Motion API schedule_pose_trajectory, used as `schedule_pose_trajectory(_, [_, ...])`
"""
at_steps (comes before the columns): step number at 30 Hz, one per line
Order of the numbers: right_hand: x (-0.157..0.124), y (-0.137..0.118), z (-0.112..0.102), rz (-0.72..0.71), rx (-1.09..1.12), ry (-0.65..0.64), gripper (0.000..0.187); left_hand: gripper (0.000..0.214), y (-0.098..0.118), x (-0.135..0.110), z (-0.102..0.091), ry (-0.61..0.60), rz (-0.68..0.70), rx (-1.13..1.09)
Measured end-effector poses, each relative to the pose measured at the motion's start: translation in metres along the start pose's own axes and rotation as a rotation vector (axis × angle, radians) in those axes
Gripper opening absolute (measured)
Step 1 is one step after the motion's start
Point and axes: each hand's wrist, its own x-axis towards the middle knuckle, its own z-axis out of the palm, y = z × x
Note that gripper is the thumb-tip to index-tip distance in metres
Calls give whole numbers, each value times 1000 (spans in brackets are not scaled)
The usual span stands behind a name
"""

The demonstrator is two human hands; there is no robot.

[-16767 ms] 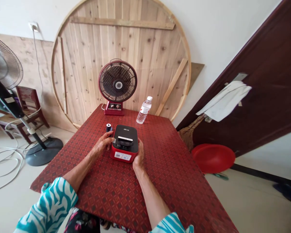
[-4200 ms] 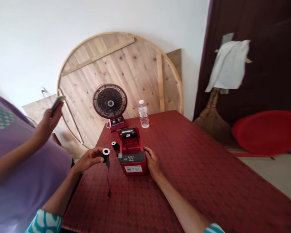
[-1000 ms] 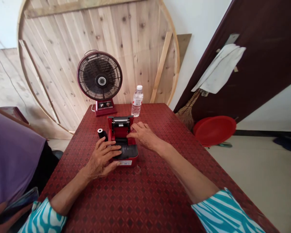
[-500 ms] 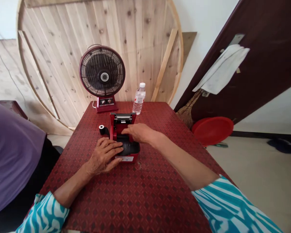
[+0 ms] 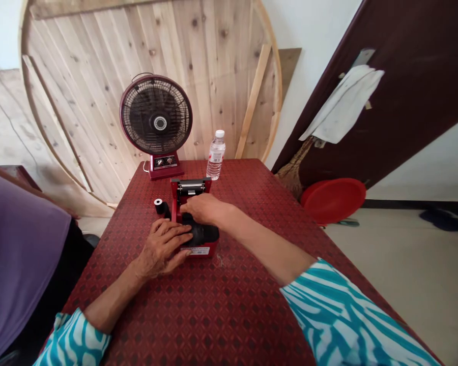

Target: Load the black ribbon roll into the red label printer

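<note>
A small red-and-black printer (image 5: 206, 250) stands on the table with its lid (image 5: 191, 186) raised, showing a metal bar and a dark roller inside. My left hand (image 5: 164, 246) lies with fingers outstretched over the near left side of its black body. Over the opening, my right hand (image 5: 203, 208) has its fingers bent down and in. Its fingertips are mostly hidden, and I cannot make out what they pinch. Left of the printer stands a black roll (image 5: 159, 206) with a white end; a dark strip beside it reaches toward the machine.
A fan (image 5: 157, 119) and a water bottle (image 5: 216, 155) stand at the back of the patterned red table (image 5: 213, 315). A person in a purple top (image 5: 19, 264) is close on the left. Right of the table are a red basin (image 5: 334, 201) and a broom (image 5: 292, 170).
My right hand has moved left, farther over the printer's opening. My left hand stays on the printer. The whole view has shifted slightly.
</note>
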Motion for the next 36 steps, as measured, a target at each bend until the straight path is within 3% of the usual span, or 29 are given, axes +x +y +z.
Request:
schedule_pose_trajectory(2, [-11, 3, -17, -63, 60, 65, 26, 30, 0, 0, 0, 6, 12, -9])
schedule_pose_trajectory(5, [-22, 24, -36, -143, 250, 416, 34, 32, 0, -1, -1, 17, 39, -21])
schedule_pose_trajectory(6, [-23, 33, -37, -142, 252, 549, 34, 32, -1, -1, -1, 26, 44, -21])
schedule_pose_trajectory(8, [-20, 47, -31, -174, 230, 655, 33, 32, -1, -1, 0, 41, 43, -16])
schedule_pose_trajectory(11, [-18, 54, -10, -184, 252, 662, 31, 32, -2, -2, 2, 56, 49, -10])
schedule_pose_trajectory(16, [-44, 37, 21, -142, 334, 772, 31, 32, -6, -5, 2, 93, 49, -50])
schedule_pose_trajectory(21, [-67, 26, 53, -66, 418, 853, 32, 44, -18, -4, -1, 208, -166, -70])
schedule_pose_trajectory(24, [-72, 24, 70, -37, 435, 921, 33, 49, -27, -4, 1, 150, -225, -52])
schedule_pose_trajectory(29, [-74, 24, 88, -9, 484, 1000, 34, 39, -34, -8, 3, 57, -250, -42])
schedule_pose_trajectory(36, [-75, 26, 104, -14, 471, 1063, 36, 37, -38, -14, 7, 49, -239, -54])
